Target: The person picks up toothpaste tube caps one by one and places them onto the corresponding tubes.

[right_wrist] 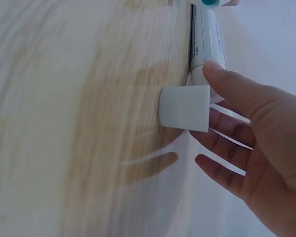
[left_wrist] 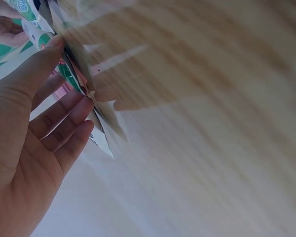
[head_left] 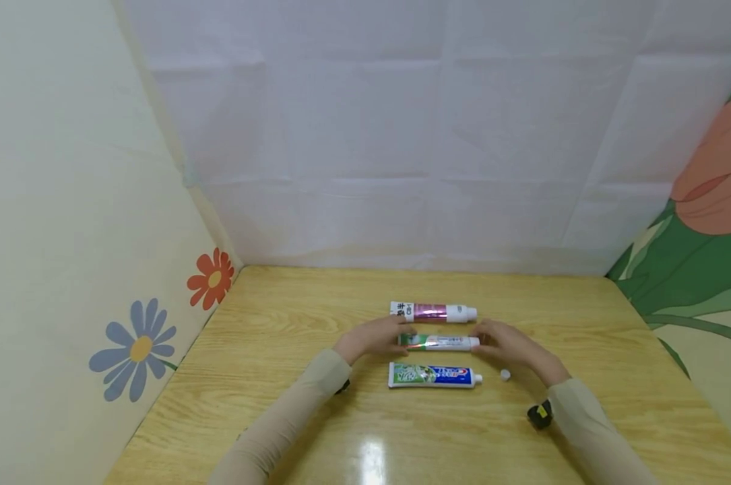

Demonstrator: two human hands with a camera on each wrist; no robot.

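Three toothpaste tubes lie in parallel on the wooden table. My left hand (head_left: 374,337) has its thumb and fingers about the flat tail of the middle, green-and-white toothpaste tube (head_left: 444,343). At that tube's white cap, the thumb and fingers of my right hand (head_left: 513,347) close in from both sides. Nearer to me is a blue-and-green toothpaste tube (head_left: 432,375) with its narrow nozzle uncovered. A pink-and-white toothpaste tube (head_left: 432,312) lies on the far side. The loose white cap (right_wrist: 185,108) rests on the table just in front of my right hand in the right wrist view.
A white sheet (head_left: 401,135) hangs behind the table (head_left: 280,296). Flower-painted panels (head_left: 50,269) flank it left and right. A black wrist device (head_left: 539,415) shows below my right sleeve.
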